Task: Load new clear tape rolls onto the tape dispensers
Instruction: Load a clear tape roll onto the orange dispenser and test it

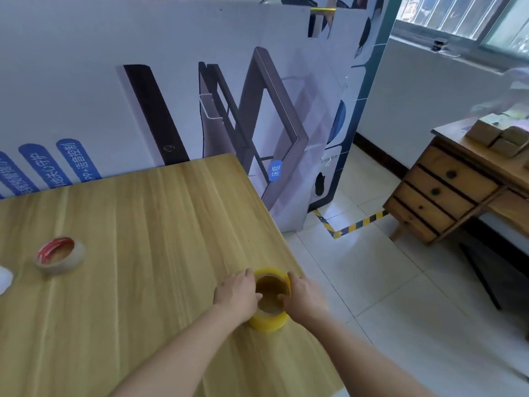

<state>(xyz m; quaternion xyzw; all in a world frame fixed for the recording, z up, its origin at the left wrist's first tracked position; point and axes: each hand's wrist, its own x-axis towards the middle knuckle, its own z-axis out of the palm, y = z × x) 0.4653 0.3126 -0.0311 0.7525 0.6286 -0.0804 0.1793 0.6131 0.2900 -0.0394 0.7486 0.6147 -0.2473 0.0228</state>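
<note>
Roll (269,322) of yellow-tinted tape w/ a brown core sits hole-up on the table (143,224) near its right edge. It is gripped from both sides: left hand (239,293) and right hand (305,299) each curl round its wall, w/ a fingertip or thumb hooked into the core. 2nd roll (60,255) (paler, red-printed core) lies hole-up well apart, toward the table's left side.
</note>
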